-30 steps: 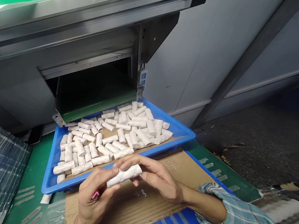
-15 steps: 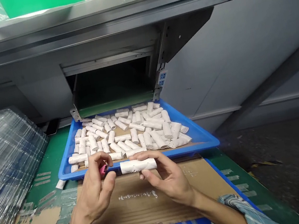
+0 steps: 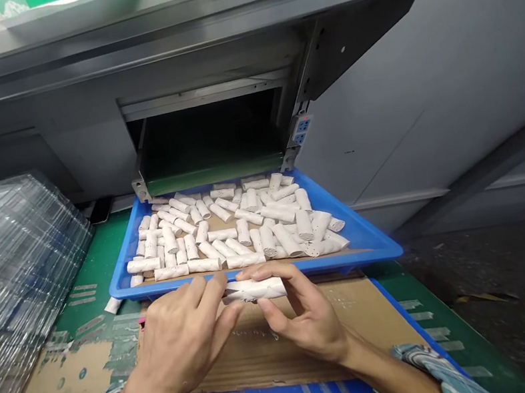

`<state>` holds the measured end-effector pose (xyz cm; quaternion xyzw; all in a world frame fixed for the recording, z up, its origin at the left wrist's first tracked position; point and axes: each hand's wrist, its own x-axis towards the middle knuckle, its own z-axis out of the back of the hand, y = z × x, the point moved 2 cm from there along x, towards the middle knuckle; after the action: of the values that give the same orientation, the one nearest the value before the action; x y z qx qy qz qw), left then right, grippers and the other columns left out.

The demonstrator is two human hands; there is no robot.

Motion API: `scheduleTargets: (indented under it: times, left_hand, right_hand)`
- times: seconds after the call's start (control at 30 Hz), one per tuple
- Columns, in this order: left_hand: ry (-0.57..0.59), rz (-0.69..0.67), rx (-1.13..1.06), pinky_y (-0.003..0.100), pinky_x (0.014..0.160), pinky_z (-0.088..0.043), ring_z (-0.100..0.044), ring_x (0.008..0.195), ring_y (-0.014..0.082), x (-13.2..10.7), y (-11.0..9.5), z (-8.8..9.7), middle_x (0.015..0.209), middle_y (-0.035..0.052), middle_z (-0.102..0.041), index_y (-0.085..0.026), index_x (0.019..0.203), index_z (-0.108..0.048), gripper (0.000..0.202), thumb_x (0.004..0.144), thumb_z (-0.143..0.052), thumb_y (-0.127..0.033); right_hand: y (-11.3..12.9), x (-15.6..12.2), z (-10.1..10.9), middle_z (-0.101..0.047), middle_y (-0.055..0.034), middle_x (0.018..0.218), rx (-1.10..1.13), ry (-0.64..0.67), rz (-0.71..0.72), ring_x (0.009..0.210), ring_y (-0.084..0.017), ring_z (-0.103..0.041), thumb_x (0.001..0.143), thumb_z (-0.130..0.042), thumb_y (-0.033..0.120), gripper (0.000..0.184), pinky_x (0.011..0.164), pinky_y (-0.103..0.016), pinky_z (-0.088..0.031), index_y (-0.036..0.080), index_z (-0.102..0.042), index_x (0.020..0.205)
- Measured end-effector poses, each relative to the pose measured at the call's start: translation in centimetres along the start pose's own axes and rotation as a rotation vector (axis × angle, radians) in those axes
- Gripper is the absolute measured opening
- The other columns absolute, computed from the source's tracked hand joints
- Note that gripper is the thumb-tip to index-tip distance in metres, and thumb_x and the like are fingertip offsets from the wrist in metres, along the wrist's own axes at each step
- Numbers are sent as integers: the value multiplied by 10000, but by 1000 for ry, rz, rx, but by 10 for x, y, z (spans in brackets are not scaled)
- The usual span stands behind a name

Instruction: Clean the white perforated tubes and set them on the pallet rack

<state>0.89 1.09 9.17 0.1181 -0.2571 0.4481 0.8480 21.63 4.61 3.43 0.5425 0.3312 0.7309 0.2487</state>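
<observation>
Tube (image 3: 261, 289): held roughly level in the air, just short of the near edge of the tray (image 3: 378, 250), over the cardboard (image 3: 349, 316). Gripped toward its right end by the right hand (image 3: 310, 323), with forefinger along the top and thumb below. Met at its left end by the left hand (image 3: 180, 336), with fingers bent over the top and thumb from beneath; cannot tell whether pinched there or merely touched. Just past the outer side of that hand, a pink object (image 3: 142, 323), too hidden to tell whether held.

Could slip and drop onto the cardboard, from slackening the right fingers under a push from the left. Could dent, from squeezing too hard. Could disturb the loose tubes (image 3: 266, 242) piled in the tray, from swinging a knuckle over its near edge. Could lose the stray tube (image 3: 113, 305) at the tray's near left corner, from nudging the tray across the bench (image 3: 108, 244).
</observation>
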Motion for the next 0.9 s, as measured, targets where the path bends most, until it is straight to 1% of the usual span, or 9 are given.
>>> scheduleTargets:
  times: [0.07, 0.1, 0.23, 0.57, 0.77, 0.9]
  left_hand:
    - [28, -19, 39, 323, 562, -390, -691, 668, 201, -1, -3, -4, 894, 39, -746, -181, 1285, -603, 333, 1120, -505, -453]
    - [36, -20, 44, 325, 549, -372, -683, 648, 196, -2, -4, -5, 873, 30, -740, -185, 1270, -609, 336, 1117, -511, -467]
    - [38, -10, 67, 335, 524, -320, -660, 599, 185, -3, -3, -7, 812, 8, -719, -201, 1227, -636, 308, 1121, -508, -460]
    - [45, 18, 57, 345, 524, -305, -682, 630, 188, -5, -2, -12, 894, 25, -756, -211, 1317, -617, 357, 1121, -501, -485]
    - [34, -6, 89, 351, 563, -335, -674, 645, 192, -5, -3, -12, 859, 12, -738, -200, 1329, -619, 353, 1121, -514, -465]
    - [14, -32, 97, 357, 572, -338, -643, 626, 187, -4, -3, -11, 829, 2, -722, -191, 1326, -631, 356, 1114, -534, -460]
  right_hand:
    - [1, 0, 0, -741, -71, 1224, -7, 8, 19, 1166, -240, -708, 985, -664, 135, 355, 1038, -389, -588, 282, -608, 1304]
    - [2, 0, -1, -740, -65, 1222, -5, 13, 25, 1162, -233, -708, 981, -661, 124, 367, 1042, -381, -586, 284, -605, 1306]
    - [3, 1, 0, -733, -57, 1222, -7, 23, 31, 1163, -216, -703, 975, -651, 105, 378, 1052, -360, -578, 282, -601, 1306]
    - [6, 3, 0, -745, -91, 1208, -55, 19, 46, 1137, -255, -727, 974, -647, 113, 349, 1007, -418, -620, 262, -596, 1286]
    - [6, 2, 1, -744, -87, 1216, -51, 19, 47, 1144, -245, -725, 974, -651, 104, 359, 1020, -407, -617, 266, -594, 1290]
    - [5, 0, 2, -749, -92, 1212, -57, 17, 53, 1135, -251, -728, 973, -656, 107, 357, 1006, -413, -622, 262, -601, 1289]
